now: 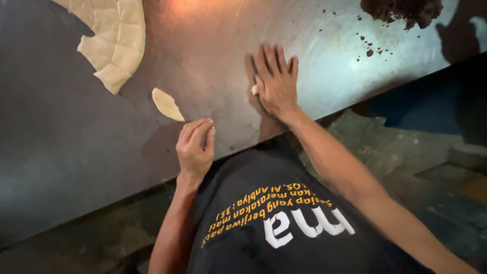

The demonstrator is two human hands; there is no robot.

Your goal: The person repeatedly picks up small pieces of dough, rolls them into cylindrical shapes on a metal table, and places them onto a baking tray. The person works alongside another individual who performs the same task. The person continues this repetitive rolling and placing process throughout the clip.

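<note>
The right hand [276,83] lies flat on the metal table [213,45], fingers spread and pointing toward twelve o'clock, pressing on a small bit of dough [254,90] that peeks out at nine o'clock of the palm, under the thumb side. The left hand [194,147] rests loosely curled, holding nothing; a leaf-shaped dough scrap [167,104] lies near its fingertips at eleven o'clock, apart from them. A scored dough sheet [114,38] sits further off at eleven. Dark filling [401,10] lies at one o'clock.

Right hand [276,83] flat, left hand [194,149] curled
</note>
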